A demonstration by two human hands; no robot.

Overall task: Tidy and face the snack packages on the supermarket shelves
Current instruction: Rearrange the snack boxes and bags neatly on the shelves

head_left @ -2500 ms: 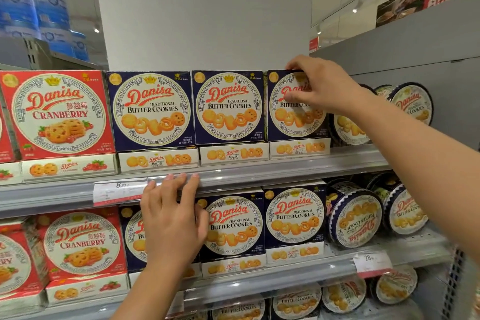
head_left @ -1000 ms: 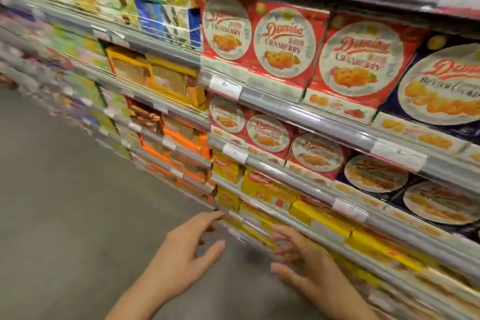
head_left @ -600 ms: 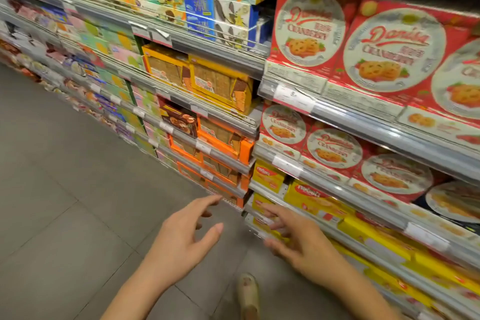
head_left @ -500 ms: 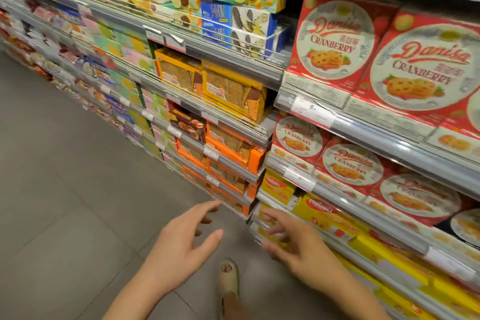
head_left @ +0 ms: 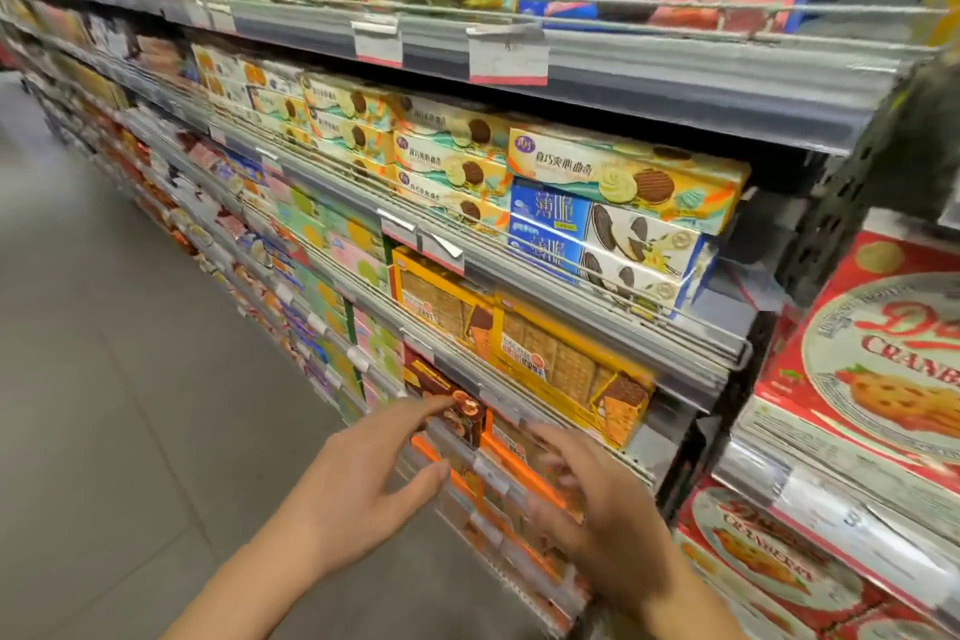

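While both reach in | left hand [head_left: 358, 478] released, right hand [head_left: 587, 499] released, blurred | flanking dark brown cardboard biscuit box [head_left: 441, 405], presumably to straighten it.

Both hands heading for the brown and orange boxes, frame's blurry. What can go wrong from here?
1. The left hand and right hand are open, empty and blurred with motion; a fast reach may knock the brown box askew rather than face it.
2. Price tags clipped along the rail sit right in the fingers' path and could get dislodged.
3. The orange boxes are partly hidden behind the right hand, so their alignment is hard to judge.
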